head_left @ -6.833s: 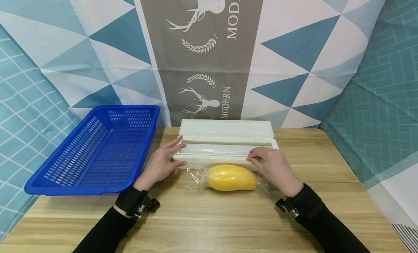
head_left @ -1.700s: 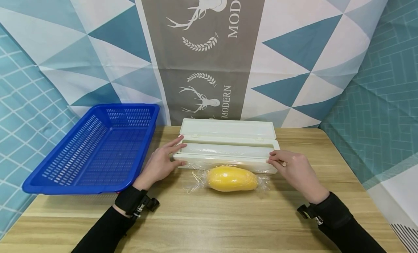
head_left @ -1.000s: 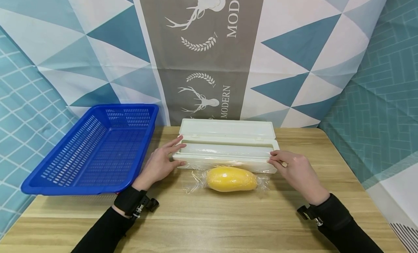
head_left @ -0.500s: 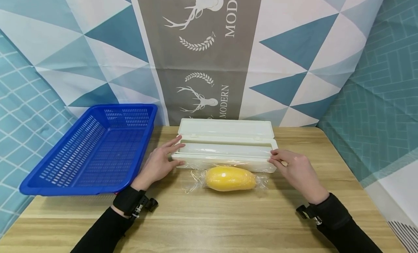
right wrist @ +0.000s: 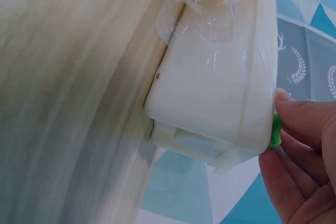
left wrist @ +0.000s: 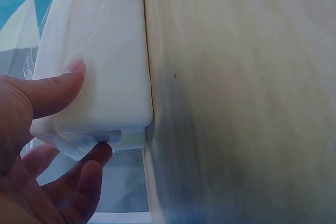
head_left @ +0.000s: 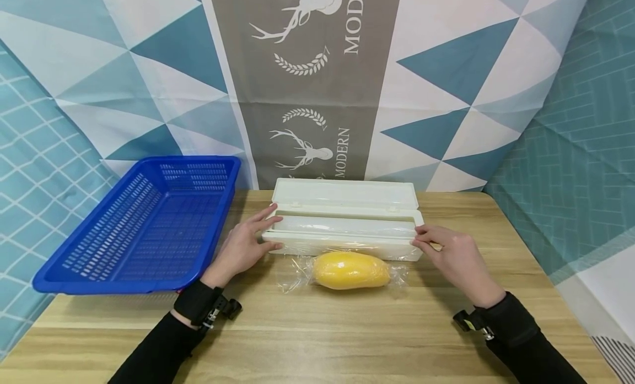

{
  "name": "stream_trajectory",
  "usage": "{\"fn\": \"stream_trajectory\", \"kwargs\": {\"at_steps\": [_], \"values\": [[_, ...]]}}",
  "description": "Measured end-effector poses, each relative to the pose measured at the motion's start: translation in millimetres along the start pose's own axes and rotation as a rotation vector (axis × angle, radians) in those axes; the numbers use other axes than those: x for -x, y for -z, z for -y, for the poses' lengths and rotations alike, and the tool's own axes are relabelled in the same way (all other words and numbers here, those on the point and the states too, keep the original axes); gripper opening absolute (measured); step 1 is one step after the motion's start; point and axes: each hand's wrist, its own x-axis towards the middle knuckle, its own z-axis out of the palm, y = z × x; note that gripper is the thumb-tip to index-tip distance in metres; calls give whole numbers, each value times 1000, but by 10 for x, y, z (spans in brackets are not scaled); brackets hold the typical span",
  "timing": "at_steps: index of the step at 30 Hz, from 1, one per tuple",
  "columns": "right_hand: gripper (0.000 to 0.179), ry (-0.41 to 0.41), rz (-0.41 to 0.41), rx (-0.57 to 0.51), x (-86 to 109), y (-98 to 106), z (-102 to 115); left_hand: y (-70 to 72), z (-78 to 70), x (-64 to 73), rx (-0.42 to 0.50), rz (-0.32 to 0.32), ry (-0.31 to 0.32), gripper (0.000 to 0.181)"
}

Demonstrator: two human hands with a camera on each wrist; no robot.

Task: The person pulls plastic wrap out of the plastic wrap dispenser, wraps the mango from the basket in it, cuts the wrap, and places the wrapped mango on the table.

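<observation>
A long white cling film box stands lid up on the table, a roll of film inside it. My left hand grips its left end, thumb on the front face and fingers round the end in the left wrist view. At the right end my right hand pinches a small green slider on the top edge, thumb and fingers on either side. In front lies a yellow, mango-shaped fruit wrapped in clear film, which runs up onto the box front.
A blue plastic basket with slotted sides stands on the left, close to my left forearm. Behind the box, its raised lid is near the patterned cloth backdrop. The wooden table stretches out in front of the fruit.
My right hand has moved right along the box, from above the fruit to the right end, where it has stayed for the last second or so. My left hand keeps its grip.
</observation>
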Motion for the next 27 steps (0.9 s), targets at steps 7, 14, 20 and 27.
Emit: {"fn": "stream_trajectory", "kwargs": {"at_steps": [7, 14, 20, 27], "values": [[12, -1, 13, 9, -4, 13, 17, 17, -43, -7, -25, 1, 7, 61], [12, -26, 24, 17, 0, 20, 33, 34, -66, -2, -82, 5, -19, 61], [12, -27, 24, 14, -2, 21, 32, 70, -102, -3, -155, 10, -50, 62], [13, -40, 31, 13, -6, 22, 43, 89, -100, 0, -161, 4, -96, 64]]}}
